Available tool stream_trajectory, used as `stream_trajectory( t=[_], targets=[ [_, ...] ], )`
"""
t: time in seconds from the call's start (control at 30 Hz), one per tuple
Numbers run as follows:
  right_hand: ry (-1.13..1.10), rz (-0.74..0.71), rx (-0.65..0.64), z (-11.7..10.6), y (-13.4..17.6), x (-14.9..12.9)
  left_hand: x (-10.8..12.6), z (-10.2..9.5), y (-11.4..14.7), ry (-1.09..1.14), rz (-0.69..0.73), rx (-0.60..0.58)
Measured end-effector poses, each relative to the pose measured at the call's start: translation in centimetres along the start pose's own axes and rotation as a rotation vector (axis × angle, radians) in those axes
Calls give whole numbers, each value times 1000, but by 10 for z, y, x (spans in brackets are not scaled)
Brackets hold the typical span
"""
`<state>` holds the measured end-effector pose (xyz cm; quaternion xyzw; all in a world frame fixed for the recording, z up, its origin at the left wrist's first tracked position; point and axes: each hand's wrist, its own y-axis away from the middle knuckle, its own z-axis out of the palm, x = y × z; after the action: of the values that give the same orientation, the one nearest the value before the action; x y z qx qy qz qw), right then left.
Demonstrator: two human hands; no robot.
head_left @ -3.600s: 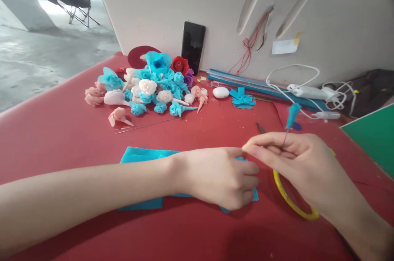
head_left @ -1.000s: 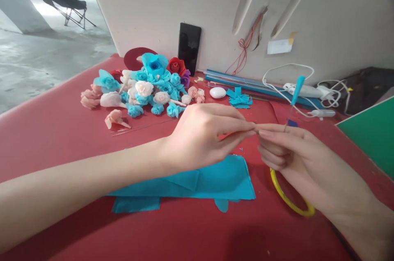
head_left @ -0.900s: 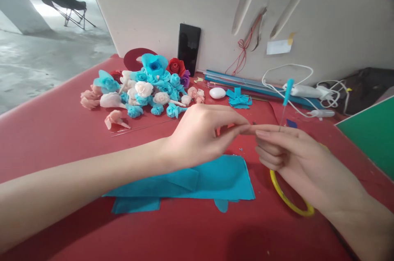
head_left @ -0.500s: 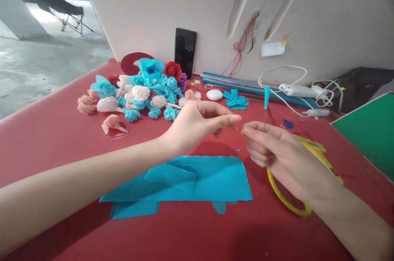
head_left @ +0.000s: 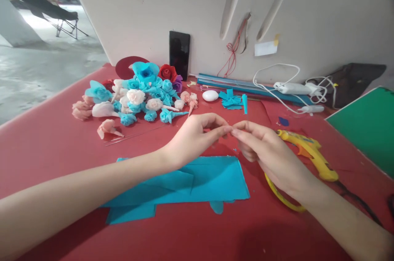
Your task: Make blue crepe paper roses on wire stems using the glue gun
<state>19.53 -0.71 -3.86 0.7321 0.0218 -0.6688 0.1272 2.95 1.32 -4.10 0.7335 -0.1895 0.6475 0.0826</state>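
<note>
My right hand [head_left: 267, 146] is closed in a pinch on a thin wire. At the wire's upper end sits a small rolled blue paper bud [head_left: 244, 104], upright above the fingers. My left hand [head_left: 193, 138] is pinched too, its thumb and forefinger touching the right fingertips; whatever lies between them is hidden. Below both hands, a stack of blue crepe paper [head_left: 218, 179] lies flat, partly covered by my left forearm. Beside my right hand rests a yellow glue gun [head_left: 318, 156], and a yellow ring-shaped handle [head_left: 281, 197] shows partly under my right wrist.
Paper flowers [head_left: 135, 97] in blue, white, pink and red are heaped at the back left, near loose wires [head_left: 135, 136]. A phone [head_left: 179, 53] leans on the wall. Behind my hands are a white egg-shaped object [head_left: 210, 95], blue paper scraps [head_left: 230, 99] and a white power strip [head_left: 292, 88].
My right hand has moved left with the wire and blue bud, and the fingertips of both hands now meet. The view has shifted slightly; the glue gun is less covered.
</note>
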Motion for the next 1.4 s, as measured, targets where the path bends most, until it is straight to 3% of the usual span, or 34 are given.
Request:
stream_trajectory(
  t=[0.13,0.33,0.7,0.87,1.03,1.23,1.4],
  targets=[
    [-60,-17,-8,-3,-4,-3,-12,-2,-4,-108,-2,6],
    [-155,-17,-25,-8,-7,-6,-24,-21,-18,-372,-24,7],
    [-239,-26,-55,-18,-11,-17,-20,-28,-42,-990,-48,-159],
    [-167,7,-93,-20,-11,-21,-8,-28,-50,-1160,-2,-87],
    [-135,-48,-67,-22,-10,-20,-5,-28,-48,-1203,164,-106],
    [-157,-92,-102,-23,-8,-23,-11,-30,-47,-1116,268,-73],
    [-91,-43,-163,-24,4,-32,-11,-25,-10,-1012,401,-187]
  ],
)
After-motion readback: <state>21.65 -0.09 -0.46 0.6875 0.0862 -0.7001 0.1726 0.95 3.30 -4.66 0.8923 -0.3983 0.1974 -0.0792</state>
